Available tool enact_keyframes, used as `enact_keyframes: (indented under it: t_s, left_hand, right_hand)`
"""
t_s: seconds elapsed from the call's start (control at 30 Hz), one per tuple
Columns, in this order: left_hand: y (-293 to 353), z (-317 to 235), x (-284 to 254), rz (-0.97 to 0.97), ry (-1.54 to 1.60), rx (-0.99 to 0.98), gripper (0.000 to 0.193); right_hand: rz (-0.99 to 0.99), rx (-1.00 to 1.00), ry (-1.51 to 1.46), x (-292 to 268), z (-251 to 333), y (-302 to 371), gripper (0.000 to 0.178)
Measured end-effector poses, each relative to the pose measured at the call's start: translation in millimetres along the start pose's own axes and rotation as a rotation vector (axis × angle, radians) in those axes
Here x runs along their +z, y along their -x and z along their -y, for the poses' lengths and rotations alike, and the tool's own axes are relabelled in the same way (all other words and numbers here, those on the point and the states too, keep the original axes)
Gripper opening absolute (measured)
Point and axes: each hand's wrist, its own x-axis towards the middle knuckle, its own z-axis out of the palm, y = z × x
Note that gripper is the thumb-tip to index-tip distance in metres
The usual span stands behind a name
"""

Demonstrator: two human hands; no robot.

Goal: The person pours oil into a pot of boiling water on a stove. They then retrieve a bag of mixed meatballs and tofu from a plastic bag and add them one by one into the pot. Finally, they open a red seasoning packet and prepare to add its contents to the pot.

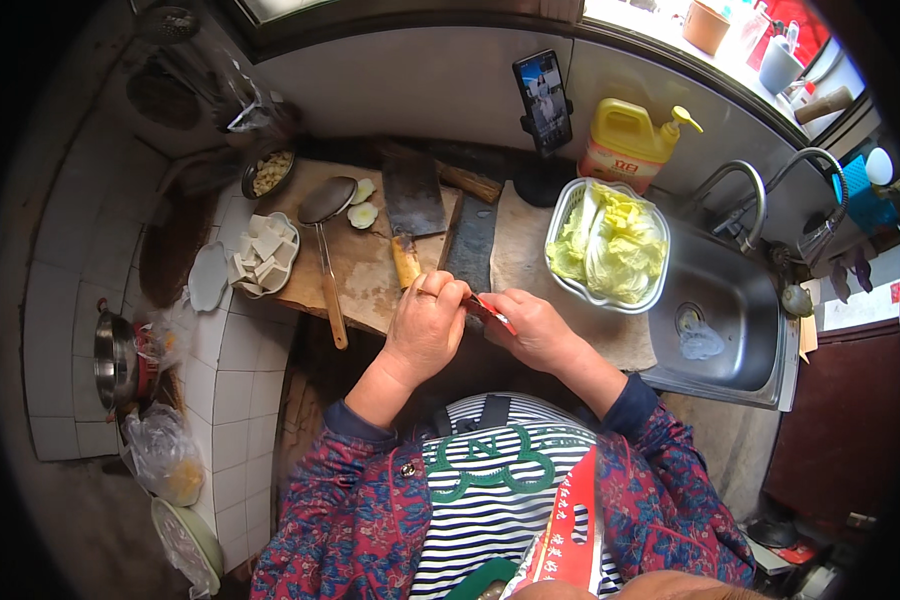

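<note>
My left hand [428, 318] and my right hand [538, 330] are closed close together in front of the counter's near edge. Between them is a small red packet [493, 314], pinched from both sides; the fingers cover much of it. Just beyond my left hand lies a cleaver [415, 195], its wooden handle [406, 262] pointing at me, on a wooden cutting board [368, 268]. A long-handled metal ladle [327, 202] rests on the board's left part, beside two pale green-edged vegetable slices [363, 215].
Tofu pieces [265, 255] fill a white dish at left, near a bowl of chopped food [269, 175]. A white basket [660, 290] holds napa cabbage [612, 245], left of the steel sink [745, 320]. Behind stand a phone [543, 103] on a holder and a yellow pump bottle [625, 145].
</note>
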Motion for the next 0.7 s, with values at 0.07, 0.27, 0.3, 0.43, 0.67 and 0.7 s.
enact_keyframes:
  t_s: [0.07,0.27,0.3,0.43,0.67,0.7]
  left_hand:
    - [-3.3,3.3,7.5,0.029,-0.008,-0.014,0.023]
    - [-9.9,6.5,23.5,0.054,-0.027,-0.032,0.017]
    - [-10.6,6.1,24.6,0.056,-0.040,-0.029,0.017]
    - [-13.6,2.9,26.9,0.056,-0.052,-0.047,0.016]
    - [-15.8,-8.0,32.3,0.087,-0.115,-0.084,0.015]
    - [-15.3,-9.1,32.6,0.088,-0.117,-0.096,0.015]
  right_hand:
    - [0.055,0.049,-0.005,2.4,-9.4,1.1,0.043]
    - [0.182,0.109,-0.144,-19.3,-16.2,-3.6,0.043]
    - [0.149,0.096,-0.174,-33.1,-11.7,-4.0,0.048]
    - [0.076,0.099,-0.540,-120.6,18.1,-4.4,0.074]
    - [0.229,-0.746,-0.495,-169.8,86.7,-12.9,0.040]
    - [0.160,-0.811,-0.419,-166.6,88.9,-14.3,0.036]
